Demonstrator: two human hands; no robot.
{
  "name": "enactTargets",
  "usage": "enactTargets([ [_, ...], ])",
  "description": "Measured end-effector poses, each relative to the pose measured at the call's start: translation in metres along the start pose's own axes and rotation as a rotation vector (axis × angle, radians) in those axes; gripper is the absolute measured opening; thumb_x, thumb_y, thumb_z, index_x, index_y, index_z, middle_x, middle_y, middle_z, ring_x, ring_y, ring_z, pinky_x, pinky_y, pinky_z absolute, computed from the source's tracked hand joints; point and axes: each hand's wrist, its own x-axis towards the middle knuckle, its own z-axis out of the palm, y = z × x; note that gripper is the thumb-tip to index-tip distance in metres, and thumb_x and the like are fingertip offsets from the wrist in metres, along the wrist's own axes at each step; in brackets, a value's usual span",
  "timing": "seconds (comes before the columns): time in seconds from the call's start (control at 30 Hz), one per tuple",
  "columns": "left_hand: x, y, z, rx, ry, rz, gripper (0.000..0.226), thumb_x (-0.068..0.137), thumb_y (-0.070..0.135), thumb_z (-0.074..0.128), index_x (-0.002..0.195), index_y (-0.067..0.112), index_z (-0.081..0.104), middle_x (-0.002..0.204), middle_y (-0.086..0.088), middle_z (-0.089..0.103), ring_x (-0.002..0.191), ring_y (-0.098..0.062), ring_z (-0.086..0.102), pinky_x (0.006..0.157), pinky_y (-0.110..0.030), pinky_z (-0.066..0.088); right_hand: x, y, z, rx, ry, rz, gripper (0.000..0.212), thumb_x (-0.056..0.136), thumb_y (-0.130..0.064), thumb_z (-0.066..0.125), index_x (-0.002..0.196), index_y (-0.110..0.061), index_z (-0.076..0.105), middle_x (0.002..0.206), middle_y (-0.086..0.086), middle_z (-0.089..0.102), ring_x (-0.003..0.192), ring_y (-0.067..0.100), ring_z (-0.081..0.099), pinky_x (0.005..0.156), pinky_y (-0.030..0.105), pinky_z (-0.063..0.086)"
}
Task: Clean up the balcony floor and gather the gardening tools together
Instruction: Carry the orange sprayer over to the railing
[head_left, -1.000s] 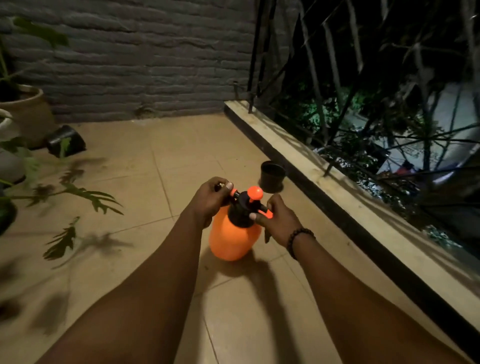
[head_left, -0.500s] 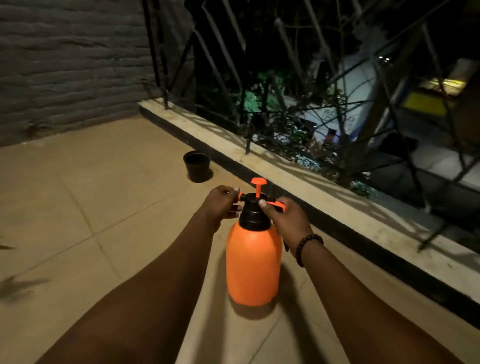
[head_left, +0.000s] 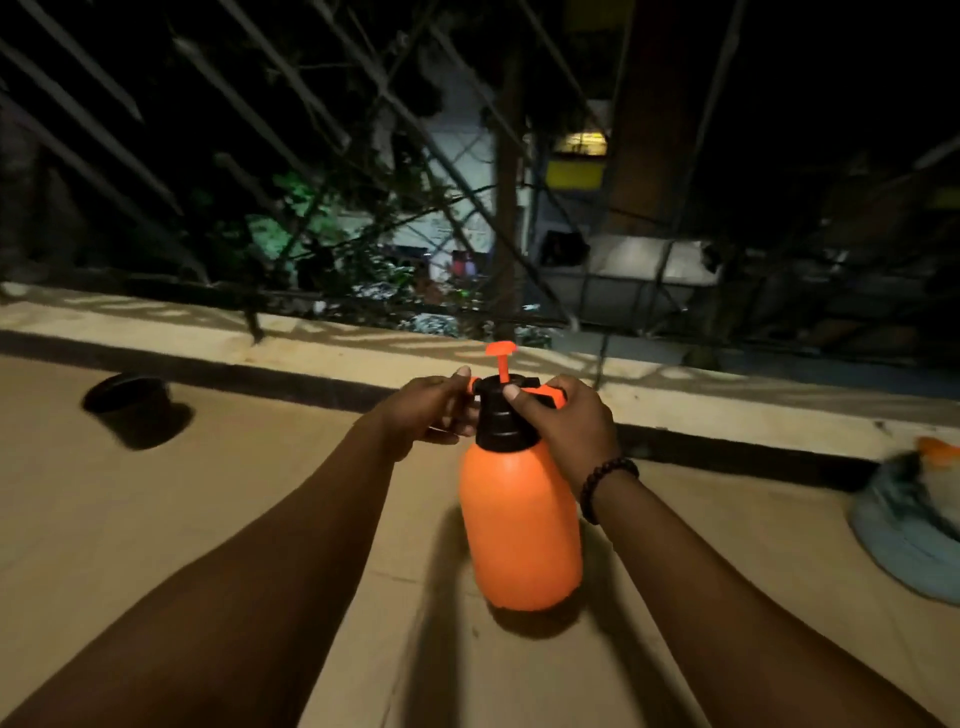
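Observation:
An orange pump sprayer (head_left: 522, 525) with a black head hangs upright above the tiled floor (head_left: 156, 519), its shadow just below it. My right hand (head_left: 563, 423) grips the sprayer's handle and trigger at the top. My left hand (head_left: 434, 408) pinches the orange nozzle on the left side of the head. The orange plunger knob sticks up between the two hands.
A small black pot (head_left: 130, 402) stands on the floor at the left. A low pale ledge (head_left: 727, 400) with a metal railing (head_left: 311, 156) runs across ahead. A blue-grey bundle with something orange (head_left: 914, 519) lies at the right edge.
The view has swung right, away from the brick wall and the plants. Both hands have kept their hold on the sprayer, which now hangs upright nearer the ledge. The bundle has come into view.

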Motion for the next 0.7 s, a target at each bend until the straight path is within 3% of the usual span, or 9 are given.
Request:
enactTargets([
  [0.13, 0.010, 0.025, 0.055, 0.278, -0.235, -0.099, 0.067, 0.100, 0.065, 0.025, 0.111, 0.015, 0.067, 0.095, -0.001, 0.073, 0.088, -0.020, 0.069, 0.078, -0.031, 0.049, -0.006, 0.011, -0.062, -0.091, 0.100, 0.017, 0.035, 0.078, -0.046, 0.077, 0.092, -0.017, 0.064, 0.088, -0.006, 0.066, 0.084, 0.012, 0.061, 0.064, 0.022, 0.043],
  [0.2, 0.008, 0.037, 0.084, 0.402, -0.339, -0.103, 0.067, 0.102, 0.063, 0.020, 0.120, 0.016, 0.065, 0.107, 0.000, 0.070, 0.089, -0.018, 0.065, 0.078, -0.030, 0.045, -0.007, 0.009, -0.095, -0.119, 0.135, 0.026, 0.036, 0.077, -0.046, 0.077, 0.092, -0.016, 0.065, 0.090, -0.003, 0.067, 0.088, 0.015, 0.062, 0.066, 0.024, 0.045],
  [0.3, 0.004, 0.037, 0.123, 0.381, -0.422, 0.018, 0.037, 0.106, 0.045, 0.037, 0.126, 0.024, 0.059, 0.119, 0.002, 0.067, 0.098, -0.017, 0.061, 0.083, -0.031, 0.043, -0.008, 0.006, -0.132, -0.172, 0.213, 0.047, 0.044, 0.076, -0.049, 0.077, 0.095, -0.010, 0.067, 0.095, 0.004, 0.069, 0.091, 0.020, 0.062, 0.080, 0.035, 0.051],
  [0.37, 0.009, 0.034, 0.150, 0.367, -0.528, 0.057, 0.026, 0.105, 0.034, 0.045, 0.128, 0.031, 0.055, 0.126, 0.004, 0.063, 0.110, -0.019, 0.061, 0.090, -0.034, 0.045, -0.013, 0.007, -0.155, -0.188, 0.287, 0.059, 0.049, 0.074, -0.053, 0.077, 0.097, -0.011, 0.067, 0.098, 0.005, 0.070, 0.093, 0.021, 0.064, 0.081, 0.036, 0.052],
  [0.43, 0.015, 0.034, 0.172, 0.368, -0.632, 0.064, 0.029, 0.104, 0.029, 0.046, 0.132, 0.034, 0.054, 0.130, 0.005, 0.061, 0.118, -0.022, 0.060, 0.092, -0.035, 0.046, -0.021, 0.008, -0.177, -0.173, 0.351, 0.081, 0.041, 0.075, -0.051, 0.077, 0.090, -0.014, 0.068, 0.093, 0.003, 0.071, 0.091, 0.020, 0.066, 0.076, 0.033, 0.052],
  [0.57, 0.018, 0.026, 0.216, 0.387, -0.747, 0.148, 0.033, 0.101, 0.033, 0.054, 0.134, 0.035, 0.052, 0.124, 0.001, 0.065, 0.113, -0.020, 0.063, 0.092, -0.037, 0.047, -0.054, 0.007, -0.219, -0.180, 0.473, 0.172, 0.033, 0.077, -0.053, 0.075, 0.073, -0.026, 0.056, 0.081, -0.005, 0.065, 0.082, 0.016, 0.062, 0.071, 0.032, 0.049],
  [0.7, 0.006, 0.034, 0.263, 0.550, -0.927, 0.182, 0.037, 0.100, 0.027, 0.055, 0.137, 0.029, 0.051, 0.124, 0.002, 0.064, 0.111, -0.013, 0.063, 0.087, -0.030, 0.051, -0.099, 0.011, -0.263, -0.185, 0.524, 0.257, 0.045, 0.075, -0.058, 0.074, 0.078, -0.014, 0.065, 0.063, -0.001, 0.062, 0.056, 0.016, 0.055, 0.050, 0.028, 0.039],
])
